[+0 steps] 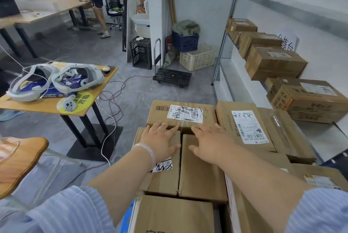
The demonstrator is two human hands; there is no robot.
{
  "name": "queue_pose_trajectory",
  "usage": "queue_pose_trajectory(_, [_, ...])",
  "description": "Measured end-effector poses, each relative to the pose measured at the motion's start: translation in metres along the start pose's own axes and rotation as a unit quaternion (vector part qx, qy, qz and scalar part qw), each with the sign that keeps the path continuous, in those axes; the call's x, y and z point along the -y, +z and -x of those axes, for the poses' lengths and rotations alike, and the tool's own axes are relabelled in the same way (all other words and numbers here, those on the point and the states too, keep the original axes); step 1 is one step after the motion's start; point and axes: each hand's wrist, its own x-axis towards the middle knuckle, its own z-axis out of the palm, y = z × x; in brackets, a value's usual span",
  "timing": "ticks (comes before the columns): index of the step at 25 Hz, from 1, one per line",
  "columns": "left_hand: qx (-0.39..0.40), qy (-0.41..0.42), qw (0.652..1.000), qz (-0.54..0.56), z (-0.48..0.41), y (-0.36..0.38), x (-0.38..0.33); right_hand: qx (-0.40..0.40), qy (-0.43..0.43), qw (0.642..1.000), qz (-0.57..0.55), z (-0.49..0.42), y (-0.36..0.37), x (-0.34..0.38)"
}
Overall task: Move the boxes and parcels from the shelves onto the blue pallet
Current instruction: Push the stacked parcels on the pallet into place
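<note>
Both hands flat at the labelled box [181, 115] on the stack.
My left hand [160, 139] and right hand [210, 143] lie with fingers straight, gripping nothing, fingertips at the labelled box's near edge; it sits atop boxes on the pallet [127, 219]. I judge it stiff, taped, fairly light; take its side walls. Right of it a neighbour box [226, 120] touches; left of it, open floor [131, 97].

It was a parcel storeroom: labelled brown cardboard boxes [275, 61] lined the grey metal shelf [225, 31], and a black platform trolley [172, 77] stood beside it.
</note>
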Motion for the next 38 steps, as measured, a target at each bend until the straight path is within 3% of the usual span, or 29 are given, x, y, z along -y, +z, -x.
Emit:
queue_pose_trajectory(7, [0.073,0.026,0.997,-0.023,0.042,0.002,0.005,0.095,-0.022,0.995,0.029,0.032,0.011,0.016])
queue_pose_trajectory(14, [0.093,0.020,0.995,-0.029,0.039,0.001,0.000,0.116,-0.011,0.993,0.017,0.027,0.012,0.014])
queue_pose_trajectory(22, [0.071,0.035,0.997,-0.023,0.071,-0.008,-0.010,0.075,-0.046,0.996,-0.012,0.059,0.010,0.017])
queue_pose_trajectory(32, [0.135,0.111,0.984,-0.031,0.142,0.002,-0.015,0.108,-0.091,0.990,0.025,0.111,0.024,0.034])
queue_pose_trajectory(38, [0.126,0.111,0.985,-0.034,0.141,0.007,-0.015,0.081,-0.094,0.992,0.034,0.109,0.026,0.034])
